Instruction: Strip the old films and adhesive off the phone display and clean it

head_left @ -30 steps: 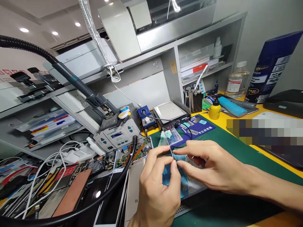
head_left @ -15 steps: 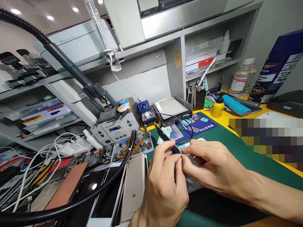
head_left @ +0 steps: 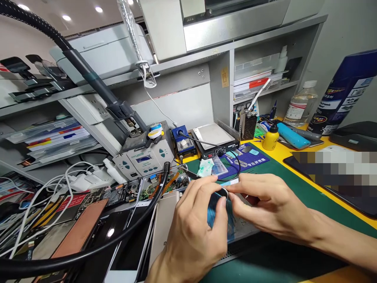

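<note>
A slim dark phone or phone panel is held up between my hands, tilted, its far end poking out past my left fingers. My left hand grips it by the sides, fingers over the top and thumb raised along the near side. My right hand pinches its right corner between thumb and fingertips; whether a small tool is also in that pinch is hidden. Blue shiny film or reflection shows below my left fingers. Under my hands lies a grey flat device with a dark perforated front edge.
Phones, including a gold one, crowd the left, with a thick black hose arching over them. A tray of circuit boards, a rework station and a hot plate stand behind. A black phone lies right.
The held phone has tipped flatter and its far end has dropped. My left hand has shifted slightly left, its thumb lifting apart from its fingers. My right hand keeps pinching the corner.
</note>
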The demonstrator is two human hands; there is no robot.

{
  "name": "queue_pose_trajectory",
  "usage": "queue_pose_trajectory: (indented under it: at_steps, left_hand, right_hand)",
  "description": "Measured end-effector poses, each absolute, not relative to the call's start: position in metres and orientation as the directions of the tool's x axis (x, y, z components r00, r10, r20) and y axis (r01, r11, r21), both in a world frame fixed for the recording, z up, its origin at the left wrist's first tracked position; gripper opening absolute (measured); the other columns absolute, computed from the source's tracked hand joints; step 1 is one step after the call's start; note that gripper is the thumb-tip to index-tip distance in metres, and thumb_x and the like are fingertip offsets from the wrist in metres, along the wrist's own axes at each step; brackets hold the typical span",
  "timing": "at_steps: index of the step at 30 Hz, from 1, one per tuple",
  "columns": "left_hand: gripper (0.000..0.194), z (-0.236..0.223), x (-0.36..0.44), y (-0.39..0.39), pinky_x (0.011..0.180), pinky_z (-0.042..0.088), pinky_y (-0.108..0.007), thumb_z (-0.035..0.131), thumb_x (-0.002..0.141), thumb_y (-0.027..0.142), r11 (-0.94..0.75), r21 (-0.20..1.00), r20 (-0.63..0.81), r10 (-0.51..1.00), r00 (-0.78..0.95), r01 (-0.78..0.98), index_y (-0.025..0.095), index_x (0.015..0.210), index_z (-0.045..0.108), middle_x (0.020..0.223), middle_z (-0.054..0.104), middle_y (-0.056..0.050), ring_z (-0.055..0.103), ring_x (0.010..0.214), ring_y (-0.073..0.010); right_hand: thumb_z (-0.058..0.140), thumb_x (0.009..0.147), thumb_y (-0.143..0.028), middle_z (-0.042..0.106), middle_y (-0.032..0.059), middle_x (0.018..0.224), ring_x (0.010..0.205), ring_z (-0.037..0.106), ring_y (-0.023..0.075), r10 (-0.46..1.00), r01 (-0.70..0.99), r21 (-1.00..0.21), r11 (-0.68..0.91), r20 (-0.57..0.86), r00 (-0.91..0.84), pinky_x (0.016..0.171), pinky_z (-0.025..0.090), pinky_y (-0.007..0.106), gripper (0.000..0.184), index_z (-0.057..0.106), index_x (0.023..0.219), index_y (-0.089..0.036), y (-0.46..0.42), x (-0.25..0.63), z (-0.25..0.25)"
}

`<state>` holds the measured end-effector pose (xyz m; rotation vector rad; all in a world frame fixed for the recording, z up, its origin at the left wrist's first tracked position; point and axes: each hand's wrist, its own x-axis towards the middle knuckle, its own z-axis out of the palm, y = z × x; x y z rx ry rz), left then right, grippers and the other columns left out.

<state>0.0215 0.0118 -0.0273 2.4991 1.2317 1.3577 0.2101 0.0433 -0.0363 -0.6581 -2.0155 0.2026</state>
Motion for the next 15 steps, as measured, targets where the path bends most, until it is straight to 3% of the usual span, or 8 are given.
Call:
queue_pose_trajectory:
  at_steps: [5, 15]
  left_hand:
    - [0.011, -0.025, 0.027, 0.005, 0.092, 0.057, -0.031, 0.062, 0.085, 0.008, -0.648, 0.438, 0.692, 0.685, 0.227, 0.623, 0.018, 0.085, 0.067, 0.103, 0.073, -0.011, 0.07, 0.102, -0.0202]
    - [0.015, -0.029, 0.035, 0.005, 0.092, 0.057, -0.038, 0.063, 0.084, 0.019, -0.475, 0.642, 0.572, 0.819, 0.037, 0.602, 0.022, 0.074, 0.073, 0.117, 0.071, -0.011, 0.069, 0.11, -0.0252]
  right_hand:
    - [0.062, 0.089, -0.007, 0.048, -0.0036, 0.059, 0.051, 0.041, 0.0113, 0.406, 0.409, -0.221, 0.885, 0.798, -0.446, 0.049, 0.031, 0.027, 0.011, 0.071, 0.091, -0.013, 0.042, 0.208, -0.04]
    - [0.061, 0.091, -0.01, 0.049, -0.0038, 0.058, 0.05, 0.042, 0.0124, 0.293, 0.523, -0.002, 0.852, 0.829, -0.475, 0.05, 0.03, 0.029, 0.01, 0.065, 0.085, -0.016, 0.043, 0.205, -0.047]
